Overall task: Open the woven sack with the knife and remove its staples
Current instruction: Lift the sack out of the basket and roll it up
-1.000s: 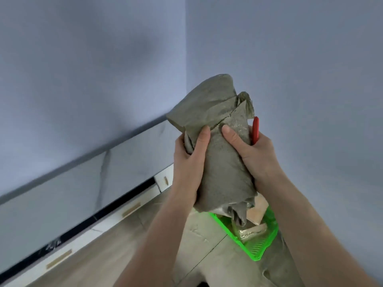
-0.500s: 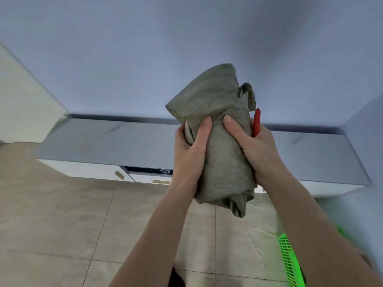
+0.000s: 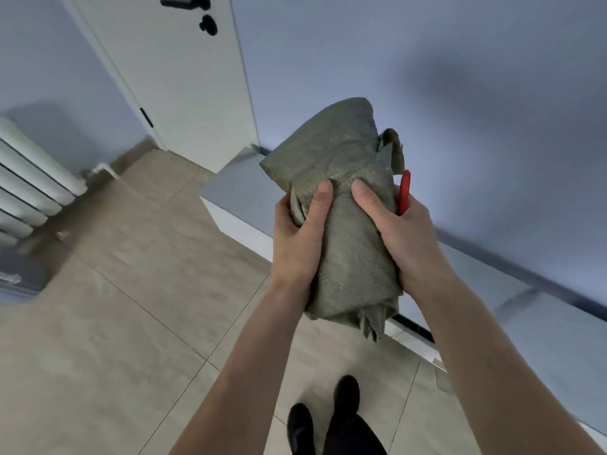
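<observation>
A grey-green woven sack (image 3: pixel 348 231), rolled into a thick bundle, is held up in front of me with both hands. My left hand (image 3: pixel 299 238) grips its left side, thumb across the front. My right hand (image 3: pixel 404 238) grips the right side, thumb on the front, and also holds a red-handled knife (image 3: pixel 404 195) against the sack; only the red end shows above the hand, the blade is hidden. No staples can be seen.
A low grey-topped cabinet (image 3: pixel 243 188) runs along the wall behind the sack. A white door (image 3: pixel 184 80) with a black handle stands at the upper left, a white radiator (image 3: pixel 29 178) at the far left. My dark shoes (image 3: pixel 325 418) are on the beige tiled floor.
The view has swung left: the green tray has left the picture, and the door and radiator have come in. Both hands keep the same hold on the sack and knife.
</observation>
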